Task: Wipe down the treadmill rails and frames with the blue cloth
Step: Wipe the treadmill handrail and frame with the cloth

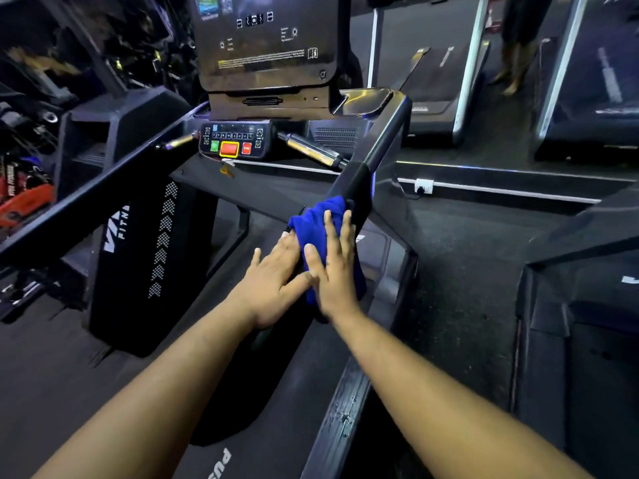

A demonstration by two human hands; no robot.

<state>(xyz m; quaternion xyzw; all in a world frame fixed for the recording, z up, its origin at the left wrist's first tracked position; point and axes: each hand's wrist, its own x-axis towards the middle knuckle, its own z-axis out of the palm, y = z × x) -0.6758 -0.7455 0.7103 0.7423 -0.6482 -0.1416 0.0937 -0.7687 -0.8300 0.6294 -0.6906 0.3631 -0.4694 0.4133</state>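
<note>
Item 1: blue cloth [320, 229], bunched and draped over the right handrail [378, 146] of the treadmill, at its lower padded end. Item 2: right hand [337, 271], laid flat on the cloth with fingers straight and spread. Item 3: left hand [273, 288], fingers extended, pressed against the cloth's left side, its fingertips touching the right hand. Item 4: control panel [237, 141] with 1 green and 2 red buttons, mounted below the dark console screen [266, 39]. Item 5: left handrail [86, 198], untouched.
</note>
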